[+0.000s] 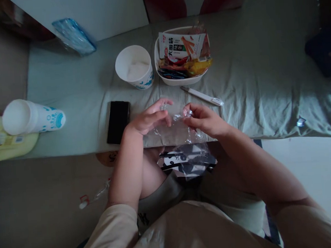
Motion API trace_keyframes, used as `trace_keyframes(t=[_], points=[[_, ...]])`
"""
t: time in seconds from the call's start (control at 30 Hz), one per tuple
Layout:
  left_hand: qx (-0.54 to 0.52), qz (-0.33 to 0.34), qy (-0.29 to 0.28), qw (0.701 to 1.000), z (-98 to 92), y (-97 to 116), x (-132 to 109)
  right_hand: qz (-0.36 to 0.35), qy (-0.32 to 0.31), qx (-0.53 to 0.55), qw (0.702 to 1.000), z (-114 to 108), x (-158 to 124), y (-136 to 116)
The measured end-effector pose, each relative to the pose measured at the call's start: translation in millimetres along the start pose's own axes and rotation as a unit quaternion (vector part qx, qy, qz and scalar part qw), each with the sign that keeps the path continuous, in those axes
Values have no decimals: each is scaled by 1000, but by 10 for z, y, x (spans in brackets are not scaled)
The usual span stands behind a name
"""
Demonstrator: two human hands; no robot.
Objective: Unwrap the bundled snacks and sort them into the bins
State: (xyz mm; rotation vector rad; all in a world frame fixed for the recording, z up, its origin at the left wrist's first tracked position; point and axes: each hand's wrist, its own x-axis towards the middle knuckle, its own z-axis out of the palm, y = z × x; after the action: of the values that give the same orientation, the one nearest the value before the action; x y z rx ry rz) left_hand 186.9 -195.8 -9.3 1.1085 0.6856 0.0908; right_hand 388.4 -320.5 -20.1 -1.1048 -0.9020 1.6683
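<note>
A crinkled clear plastic bag (196, 137) spans the gap between my hands and hangs over the table's front edge. My right hand (204, 119) pinches a bunched part of it between thumb and fingers. On the other side, my left hand (151, 119) has curved fingers, with shiny film of the same bag between thumb and forefinger. A white utility knife (203, 95) lies just beyond my right hand. Left of my left hand rests a black phone (118, 122), screen up.
Behind my hands stand a paper cup (135, 68) with white content and a white basket (176, 81) of snack packets. Stacked paper cups (34, 116) lie on their side at left, beside a yellow package (4, 143). A blue plastic packet (74, 36) leans at back left. A shiny scrap (301, 121) lies right.
</note>
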Motion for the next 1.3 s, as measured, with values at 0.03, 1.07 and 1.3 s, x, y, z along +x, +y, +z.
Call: trace_keyframes(t=[0.03,1.07,1.3], points=[[-20,11,-7,1000,-9,0,4,-9,18,11,1000,-11,0,-11],[-191,-25,73,979,408,-79,205,-24,93,110,989,-58,-92,-159],[-233,37,75,969,461,-54,180,-16,150,71,986,-92,-45,-92]])
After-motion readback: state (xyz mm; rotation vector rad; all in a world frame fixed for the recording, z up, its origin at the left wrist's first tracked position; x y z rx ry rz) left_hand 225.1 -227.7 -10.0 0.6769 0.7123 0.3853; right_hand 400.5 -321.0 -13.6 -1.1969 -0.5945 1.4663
